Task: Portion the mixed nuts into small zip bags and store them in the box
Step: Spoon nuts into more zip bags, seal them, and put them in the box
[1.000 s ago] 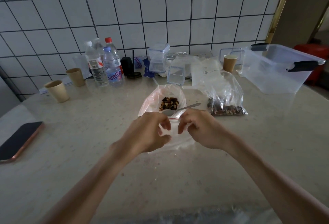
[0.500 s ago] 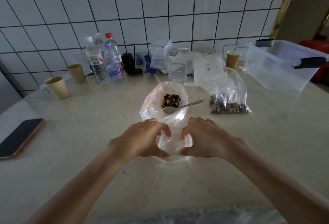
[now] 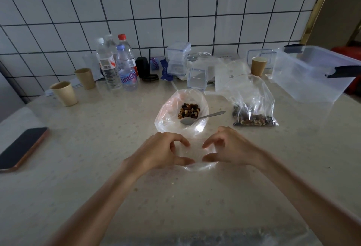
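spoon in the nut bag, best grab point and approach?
Take the spoon by its handle end, coming from the right and above. The handle juts out over the rim of the open bag toward the right, free of plastic, while the bowl lies inside beside the nuts.

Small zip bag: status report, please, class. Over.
Left hand and right hand pinch small zip bag, flat on table, empty. Nuts and spoon just behind. Nothing in the way.

dark phone in an orange-pink case (image 3: 22,148) lying flat far left | two tan paper cups (image 3: 64,93) (image 3: 85,78) near clear plastic water bottles (image 3: 117,66) by the white tiled wall (image 3: 175,11) | third tan paper cup (image 3: 258,66) back right
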